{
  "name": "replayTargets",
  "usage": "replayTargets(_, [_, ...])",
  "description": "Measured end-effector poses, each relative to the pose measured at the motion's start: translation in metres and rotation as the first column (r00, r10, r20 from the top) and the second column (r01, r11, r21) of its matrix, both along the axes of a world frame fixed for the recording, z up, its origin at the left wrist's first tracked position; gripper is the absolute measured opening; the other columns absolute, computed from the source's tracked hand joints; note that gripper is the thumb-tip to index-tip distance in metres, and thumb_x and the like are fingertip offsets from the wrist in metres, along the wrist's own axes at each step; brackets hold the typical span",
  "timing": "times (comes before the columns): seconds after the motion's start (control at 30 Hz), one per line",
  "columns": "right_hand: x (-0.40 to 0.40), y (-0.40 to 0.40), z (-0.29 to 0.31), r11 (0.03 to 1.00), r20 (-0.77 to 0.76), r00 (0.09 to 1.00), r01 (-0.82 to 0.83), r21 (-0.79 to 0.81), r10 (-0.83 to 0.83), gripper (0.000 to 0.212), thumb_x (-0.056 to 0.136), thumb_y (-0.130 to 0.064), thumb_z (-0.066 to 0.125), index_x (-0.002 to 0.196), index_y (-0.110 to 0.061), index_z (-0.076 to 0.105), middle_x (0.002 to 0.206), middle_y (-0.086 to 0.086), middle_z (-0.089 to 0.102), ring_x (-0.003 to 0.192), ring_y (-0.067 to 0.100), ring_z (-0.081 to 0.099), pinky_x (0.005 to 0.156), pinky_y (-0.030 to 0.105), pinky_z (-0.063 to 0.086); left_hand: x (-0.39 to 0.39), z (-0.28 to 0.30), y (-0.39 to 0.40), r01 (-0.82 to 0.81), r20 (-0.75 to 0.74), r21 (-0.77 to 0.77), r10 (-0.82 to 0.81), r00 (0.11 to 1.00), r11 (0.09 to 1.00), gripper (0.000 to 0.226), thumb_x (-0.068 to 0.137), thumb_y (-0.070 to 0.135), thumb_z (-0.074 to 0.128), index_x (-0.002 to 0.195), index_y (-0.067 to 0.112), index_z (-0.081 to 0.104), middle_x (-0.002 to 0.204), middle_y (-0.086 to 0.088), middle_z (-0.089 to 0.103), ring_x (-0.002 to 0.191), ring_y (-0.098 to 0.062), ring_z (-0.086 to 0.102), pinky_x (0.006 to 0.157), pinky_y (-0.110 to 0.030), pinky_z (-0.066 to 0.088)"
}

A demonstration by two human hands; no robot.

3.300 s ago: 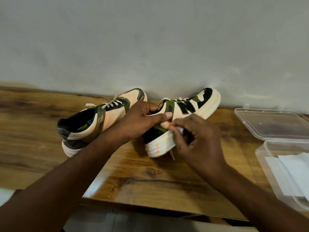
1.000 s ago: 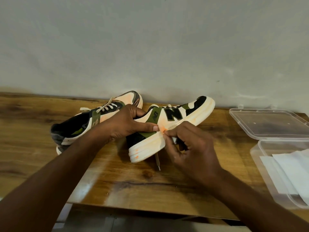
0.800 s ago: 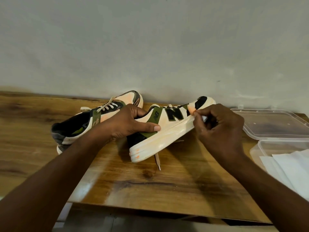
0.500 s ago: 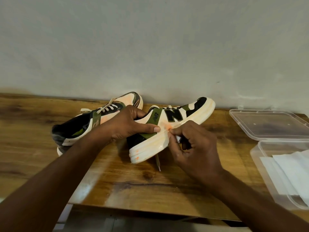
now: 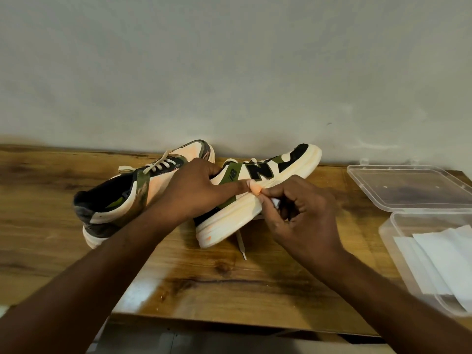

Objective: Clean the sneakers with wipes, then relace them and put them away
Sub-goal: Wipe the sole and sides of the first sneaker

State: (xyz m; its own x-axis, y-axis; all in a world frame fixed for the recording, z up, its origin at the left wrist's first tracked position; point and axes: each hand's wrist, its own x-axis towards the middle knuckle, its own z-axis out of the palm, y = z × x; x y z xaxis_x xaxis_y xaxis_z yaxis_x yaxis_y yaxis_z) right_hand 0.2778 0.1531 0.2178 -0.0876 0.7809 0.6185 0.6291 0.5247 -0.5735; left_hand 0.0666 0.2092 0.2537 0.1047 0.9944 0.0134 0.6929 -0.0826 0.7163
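Two cream, green and black sneakers lie against the wall on the wooden table (image 5: 178,282). My left hand (image 5: 196,190) grips the right sneaker (image 5: 270,175) at its collar, thumb along the side, tilting it so the thick cream sole faces me. My right hand (image 5: 296,215) pinches a small wadded wipe (image 5: 256,190), stained orange, against the sneaker's side just above the sole. Orange marks show on the sole near the heel. A loose lace end (image 5: 241,245) hangs below the shoe. The left sneaker (image 5: 122,198) lies laced behind my left wrist.
At the right edge stands a clear plastic box (image 5: 390,226) with white wipes (image 5: 444,261) in it. Its clear lid (image 5: 408,187) lies behind it near the wall. The table's front edge runs close to my forearms.
My right hand swept the wipe along the sole toward the toe and came back to the middle of the sneaker's side. My left hand kept its hold on the shoe.
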Motion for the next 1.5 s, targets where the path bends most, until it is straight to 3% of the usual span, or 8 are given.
replayTargets(0.2, [0.027,0.018,0.015,0.995,0.038,0.994,0.102,-0.018,-0.102,0.011,0.088,-0.015,0.083,0.099,-0.016,0.08,0.086,-0.005,0.071,0.07,0.003,0.06,0.061,0.01,0.047,0.003,-0.009,0.0,-0.068,0.039,0.012,0.067,0.997,0.998,0.086,0.057,0.088,0.068,0.067,0.003,0.068,0.052,-0.006,0.054,0.051,-0.015,0.05,0.057,-0.035,0.036])
replayTargets(0.37, [0.041,0.018,0.02,0.981,-0.023,0.981,0.192,-0.037,-0.193,0.007,0.088,-0.017,0.083,0.094,-0.019,0.079,0.082,-0.006,0.07,0.066,0.009,0.062,0.056,0.016,0.047,-0.002,0.001,0.001,0.022,-0.027,-0.018,-0.022,0.999,1.0,0.054,0.067,0.072,0.082,0.048,0.025,0.063,0.043,0.011,0.051,0.046,-0.003,0.049,0.057,-0.028,0.034])
replayTargets(0.5, [0.017,-0.004,0.013,0.996,0.05,0.996,0.075,-0.042,-0.073,0.008,0.088,-0.016,0.084,0.094,-0.015,0.079,0.08,-0.01,0.069,0.062,0.002,0.057,0.056,0.01,0.041,-0.014,0.004,0.004,0.02,-0.14,-0.021,-0.022,0.99,1.0,0.075,0.05,0.092,0.06,0.086,0.029,0.081,0.072,0.01,0.067,0.076,-0.013,0.066,0.064,-0.031,0.041])
replayTargets(0.67, [0.006,-0.012,0.008,1.0,0.217,0.976,-0.022,-0.005,0.022,0.013,0.088,-0.016,0.082,0.101,-0.013,0.08,0.088,-0.004,0.07,0.069,-0.006,0.045,0.066,0.006,0.036,-0.012,0.005,0.002,0.048,-0.283,0.073,-0.025,0.959,0.996,0.107,0.051,0.104,0.047,0.126,0.032,0.073,0.112,0.007,0.075,0.102,-0.019,0.067,0.092,-0.043,0.054])
replayTargets(0.97, [0.045,0.02,0.019,0.967,-0.029,0.967,0.251,-0.039,-0.252,0.011,0.092,-0.017,0.081,0.104,-0.018,0.082,0.083,-0.005,0.071,0.068,0.007,0.061,0.059,0.011,0.044,-0.014,0.007,-0.001,0.092,-0.212,-0.05,-0.101,0.972,0.995,0.112,0.037,0.104,0.064,0.125,0.034,0.07,0.107,0.015,0.073,0.101,-0.011,0.067,0.083,-0.034,0.055])
replayTargets(1.23, [0.003,-0.005,0.002,1.0,0.165,0.986,0.023,0.021,-0.026,0.017,0.089,-0.013,0.08,0.106,-0.008,0.08,0.094,0.0,0.069,0.079,0.0,0.053,0.072,0.005,0.038,-0.006,0.014,-0.007,0.143,-0.381,-0.033,-0.145,0.913,0.989,0.1,0.029,0.108,0.061,0.108,0.046,0.053,0.097,0.026,0.059,0.1,-0.012,0.06,0.093,-0.04,0.047])
replayTargets(1.4, [0.031,0.016,0.014,0.991,0.089,0.987,0.137,0.002,-0.137,0.015,0.09,-0.016,0.082,0.106,-0.016,0.082,0.086,-0.004,0.07,0.067,0.002,0.058,0.059,0.011,0.044,0.002,0.021,-0.012,0.112,-0.462,-0.053,-0.123,0.878,0.992,0.125,0.033,0.101,0.068,0.139,0.039,0.048,0.134,0.013,0.063,0.125,-0.02,0.058,0.11,-0.048,0.043])
replayTargets(1.5, [0.051,0.027,0.022,0.972,-0.011,0.973,0.232,-0.036,-0.233,0.015,0.09,-0.015,0.081,0.105,-0.02,0.082,0.083,-0.002,0.072,0.068,0.008,0.062,0.059,0.012,0.046,0.004,0.02,-0.013,0.14,-0.429,-0.044,-0.146,0.891,0.989,0.118,0.037,0.094,0.075,0.138,0.038,0.052,0.13,0.012,0.065,0.118,-0.017,0.059,0.105,-0.047,0.048])
